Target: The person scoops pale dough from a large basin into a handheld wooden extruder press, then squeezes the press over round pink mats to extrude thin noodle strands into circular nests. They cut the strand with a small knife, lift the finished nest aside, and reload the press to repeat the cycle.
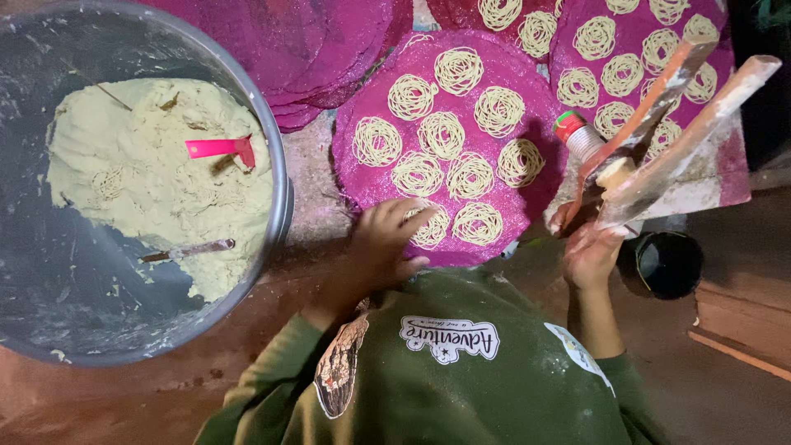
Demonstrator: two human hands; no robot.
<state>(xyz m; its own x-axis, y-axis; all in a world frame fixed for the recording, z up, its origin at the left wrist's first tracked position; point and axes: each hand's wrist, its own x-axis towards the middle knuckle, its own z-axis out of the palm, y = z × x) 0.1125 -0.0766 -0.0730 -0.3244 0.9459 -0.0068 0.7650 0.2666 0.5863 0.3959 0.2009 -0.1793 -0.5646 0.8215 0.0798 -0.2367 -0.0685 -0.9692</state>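
Observation:
A round magenta woven mat (494,58) lies in front of me with several pale coiled noodle spirals (440,132) on it. My left hand (387,241) rests on the mat's near edge, its fingers spread beside the nearest spiral (478,222), holding nothing. My right hand (589,251) grips a wooden noodle press (659,156), lifted just right of the mat, with two dough-smeared wooden handles pointing up and to the right. My green sleeves and shirt fill the bottom of the view.
A big grey tub (276,156) at left holds pale dough (156,181), a pink scraper (221,148) and a thin stick. More magenta mats (634,58) with spirals lie behind. A red-capped bottle (577,136) and a small black pot (669,264) stand at right.

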